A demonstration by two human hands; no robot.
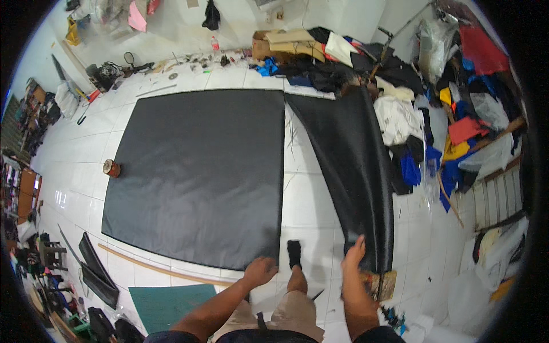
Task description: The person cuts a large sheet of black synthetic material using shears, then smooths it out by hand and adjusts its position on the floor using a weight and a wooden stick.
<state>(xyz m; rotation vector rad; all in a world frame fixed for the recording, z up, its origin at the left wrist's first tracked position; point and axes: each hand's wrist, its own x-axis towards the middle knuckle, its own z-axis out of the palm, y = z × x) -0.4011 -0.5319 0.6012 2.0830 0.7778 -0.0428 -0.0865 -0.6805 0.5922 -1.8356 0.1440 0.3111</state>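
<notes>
A wide black sheet [197,171], smooth like vinyl or leatherette, lies flat on the floor left of centre. At its near right corner is my left hand [262,270], fingers curled down on the edge. A second black piece [357,166], long and rumpled, stretches along the right side, apart from the wide sheet except near the far end. My right hand [355,251] grips the near left edge of this piece, thumb uppermost; the other fingers are partly hidden. Between the two pieces stands my foot in a black sock [294,253].
A small round tin [111,168] weighs on the wide sheet's left edge. Near it lie a wooden strip [160,267] and a green cutting mat [171,306]. A patterned block [386,285] sits at the right piece's near end. Fabric scraps [400,120] pile up at right.
</notes>
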